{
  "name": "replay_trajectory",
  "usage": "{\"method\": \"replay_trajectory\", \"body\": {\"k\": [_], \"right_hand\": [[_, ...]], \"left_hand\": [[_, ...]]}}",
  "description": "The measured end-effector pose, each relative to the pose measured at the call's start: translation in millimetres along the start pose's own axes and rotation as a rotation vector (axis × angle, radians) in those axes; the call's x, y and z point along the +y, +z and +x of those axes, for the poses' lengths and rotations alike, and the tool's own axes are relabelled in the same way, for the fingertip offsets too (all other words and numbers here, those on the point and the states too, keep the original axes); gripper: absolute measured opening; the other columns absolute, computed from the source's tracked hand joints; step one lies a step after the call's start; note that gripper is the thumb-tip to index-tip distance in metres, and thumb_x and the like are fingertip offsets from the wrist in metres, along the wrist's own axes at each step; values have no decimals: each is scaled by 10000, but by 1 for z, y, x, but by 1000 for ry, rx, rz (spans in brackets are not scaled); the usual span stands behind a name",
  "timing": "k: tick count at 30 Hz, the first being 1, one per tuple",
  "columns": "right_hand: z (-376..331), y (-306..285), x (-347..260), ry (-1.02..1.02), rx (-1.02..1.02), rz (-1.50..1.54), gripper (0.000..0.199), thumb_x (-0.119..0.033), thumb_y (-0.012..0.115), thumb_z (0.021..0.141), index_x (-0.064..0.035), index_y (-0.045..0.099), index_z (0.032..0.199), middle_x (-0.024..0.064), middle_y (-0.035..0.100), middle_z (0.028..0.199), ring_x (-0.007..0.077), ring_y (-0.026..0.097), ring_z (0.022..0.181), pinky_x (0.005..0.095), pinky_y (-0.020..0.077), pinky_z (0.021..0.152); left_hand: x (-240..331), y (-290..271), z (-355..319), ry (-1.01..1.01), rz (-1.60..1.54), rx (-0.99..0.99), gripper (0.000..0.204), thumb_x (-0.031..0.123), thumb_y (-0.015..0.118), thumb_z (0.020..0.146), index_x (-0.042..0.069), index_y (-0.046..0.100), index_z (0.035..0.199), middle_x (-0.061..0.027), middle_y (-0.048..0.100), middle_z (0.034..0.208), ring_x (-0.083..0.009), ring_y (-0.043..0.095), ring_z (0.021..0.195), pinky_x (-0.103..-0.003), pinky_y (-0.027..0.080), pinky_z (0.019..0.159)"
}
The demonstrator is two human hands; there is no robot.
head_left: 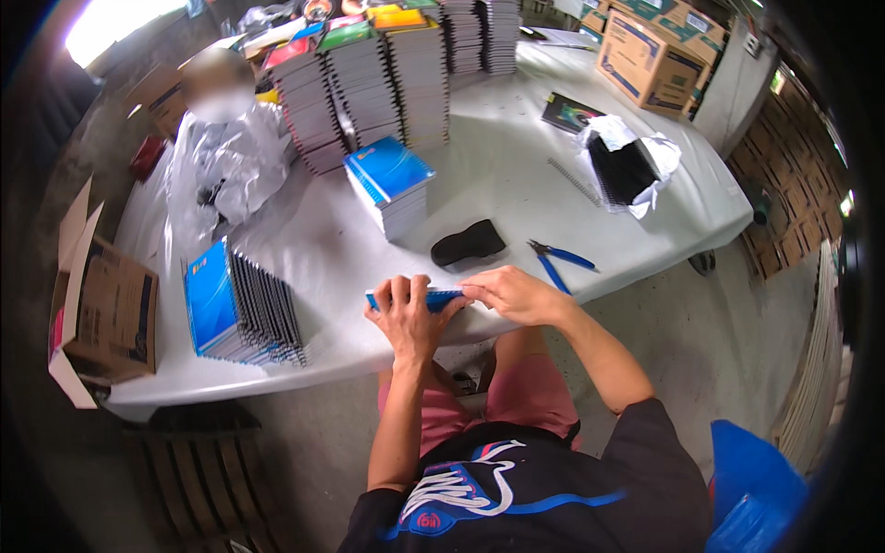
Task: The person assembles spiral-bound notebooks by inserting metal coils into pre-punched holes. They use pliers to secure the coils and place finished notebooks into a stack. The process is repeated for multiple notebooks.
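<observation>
Two hands: left hand (406, 313), right hand (512, 293) both grip one blue notebook (433, 298) | one pliers (556, 261)

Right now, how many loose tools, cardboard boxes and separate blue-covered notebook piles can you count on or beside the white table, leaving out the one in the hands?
Pliers: 1
Black pad: 1
Cardboard boxes: 2
Blue notebook piles: 2
Total: 6

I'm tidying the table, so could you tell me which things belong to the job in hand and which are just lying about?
In use: blue notebook, held by left hand and right hand.
Lying about: blue-handled pliers, black pad, loose wire spiral, cardboard box.
</observation>
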State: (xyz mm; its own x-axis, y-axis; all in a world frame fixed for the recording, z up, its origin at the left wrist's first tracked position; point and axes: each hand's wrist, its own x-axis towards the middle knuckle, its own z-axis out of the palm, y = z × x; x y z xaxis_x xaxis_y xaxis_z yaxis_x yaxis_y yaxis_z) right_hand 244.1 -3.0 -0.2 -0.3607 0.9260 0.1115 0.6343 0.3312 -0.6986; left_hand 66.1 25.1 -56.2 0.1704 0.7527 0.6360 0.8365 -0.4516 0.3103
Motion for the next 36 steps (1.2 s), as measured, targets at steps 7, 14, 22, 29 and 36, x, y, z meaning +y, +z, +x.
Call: {"method": "replay_trajectory", "body": {"k": [7, 14, 22, 29, 36], "right_hand": [[-3, -5, -4, 23, 220, 176, 171, -103, 551, 897, -16, 623, 1025, 89, 598, 750, 162, 546, 646, 287, 452, 620], [12, -17, 2, 51, -12, 203, 191, -196, 607, 881, -21, 621, 954, 61, 574, 687, 135, 532, 630, 274, 434, 575], [10, 22, -13, -149, 359, -375, 224, -263, 619, 840, -40, 606, 818, 78, 571, 786, 274, 603, 692, 375, 489, 636], [8, 32, -25, -56, 489, -478, 256, -283, 600, 806, -45, 612, 712, 66, 563, 717, 251, 582, 626, 386, 447, 616], [14, 29, -20, 70, 368, -382, 231, -256, 588, 795, -62, 645, 684, 57, 605, 691, 259, 597, 670, 379, 452, 672]], "left_hand": [[-6, -3, -1, 13, -3, -6, 615, 597, 740, 564, 166, 562, 966, -17, 506, 929, -249, 441, 992, -444, 307, 824], [-9, -4, 4, 44, -50, -30, 559, 570, 737, 584, 150, 566, 912, -16, 495, 918, -242, 439, 984, -474, 309, 810], [-6, -2, 2, 7, 5, -51, 474, 385, 786, 563, 155, 549, 903, -29, 503, 944, -262, 438, 999, -463, 322, 805], [-4, -5, 3, 17, 1, -33, 388, 313, 765, 580, 137, 549, 849, -33, 498, 927, -263, 439, 1001, -454, 321, 787], [-13, -6, 2, 17, -20, -161, 449, 380, 779, 587, 128, 561, 888, -37, 510, 968, -250, 448, 1021, -479, 317, 825]]}}
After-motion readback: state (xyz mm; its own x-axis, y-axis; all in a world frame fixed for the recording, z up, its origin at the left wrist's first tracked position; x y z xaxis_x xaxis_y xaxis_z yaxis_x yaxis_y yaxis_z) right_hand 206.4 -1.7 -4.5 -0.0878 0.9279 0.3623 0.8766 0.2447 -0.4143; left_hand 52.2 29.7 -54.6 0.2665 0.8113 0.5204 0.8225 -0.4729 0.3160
